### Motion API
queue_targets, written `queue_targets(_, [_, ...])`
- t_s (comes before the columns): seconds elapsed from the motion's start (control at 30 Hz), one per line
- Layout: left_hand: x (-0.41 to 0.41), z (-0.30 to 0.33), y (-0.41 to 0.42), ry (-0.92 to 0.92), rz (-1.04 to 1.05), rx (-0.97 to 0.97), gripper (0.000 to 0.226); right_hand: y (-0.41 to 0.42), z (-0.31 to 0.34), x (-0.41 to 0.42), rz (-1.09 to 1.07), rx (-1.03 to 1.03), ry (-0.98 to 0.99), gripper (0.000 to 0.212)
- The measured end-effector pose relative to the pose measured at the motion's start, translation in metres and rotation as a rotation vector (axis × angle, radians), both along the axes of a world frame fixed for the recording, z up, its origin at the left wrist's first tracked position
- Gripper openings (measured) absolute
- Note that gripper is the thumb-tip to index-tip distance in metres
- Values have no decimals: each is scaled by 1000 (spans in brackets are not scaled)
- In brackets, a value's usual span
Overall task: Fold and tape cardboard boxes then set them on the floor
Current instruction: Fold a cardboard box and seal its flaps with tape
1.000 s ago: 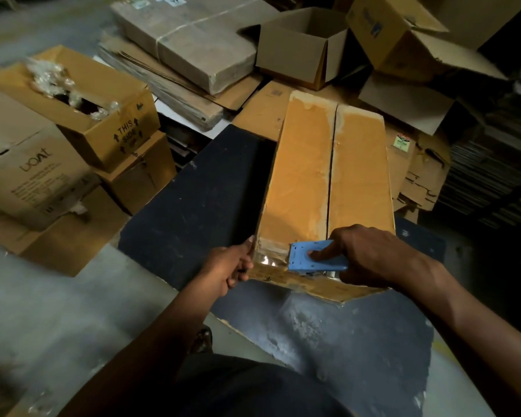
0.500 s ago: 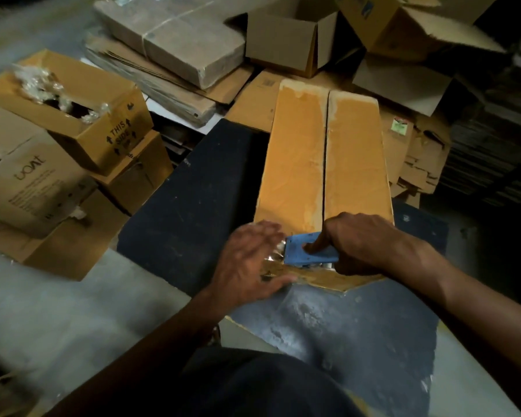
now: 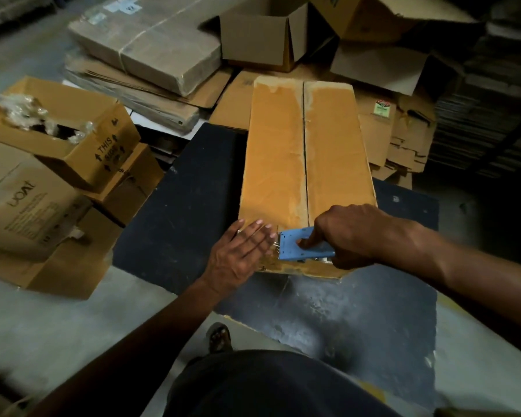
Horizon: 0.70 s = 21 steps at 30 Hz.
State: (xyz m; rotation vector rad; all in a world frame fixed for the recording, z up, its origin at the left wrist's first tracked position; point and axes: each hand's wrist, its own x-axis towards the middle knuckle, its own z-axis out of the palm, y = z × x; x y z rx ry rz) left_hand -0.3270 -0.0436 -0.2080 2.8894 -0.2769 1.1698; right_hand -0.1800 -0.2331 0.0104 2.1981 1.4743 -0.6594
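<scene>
Seen from the head camera looking down, a person's dark-clothed lap and one sandalled foot filled the nearest part of the view. Just beyond, a dark board lay on the floor as a work surface, and on it rested a long cardboard box, its two top flaps folded shut and meeting along a centre seam that ran away from the viewer.

At the box's near end, the left hand lay flat with fingers straight and spread, pressing down on the left flap. Touching beside it, the right hand was curled around a blue tape dispenser set on the near end of the seam, forefinger pressed on the dispenser's top. A glint at the near edge may have been tape, though this was hard to tell.

The step in hand appeared to be the start of taping the seam. The next move likely called for drawing the dispenser away along the seam while the left hand steadied the flaps.

Farther off stood a pile of other boxes, a strapped bundle of flattened cardboard and an open empty carton
</scene>
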Motion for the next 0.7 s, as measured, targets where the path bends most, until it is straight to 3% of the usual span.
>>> queue_targets(0.37, [1, -4, -5, -12, 9, -31, 36, -95, 36, 45, -147, -199, -69, 58])
queue_targets(0.7, [-4, 9, -10, 51, -2, -59, 35, -117, 42, 55, -151, -113, -56, 55])
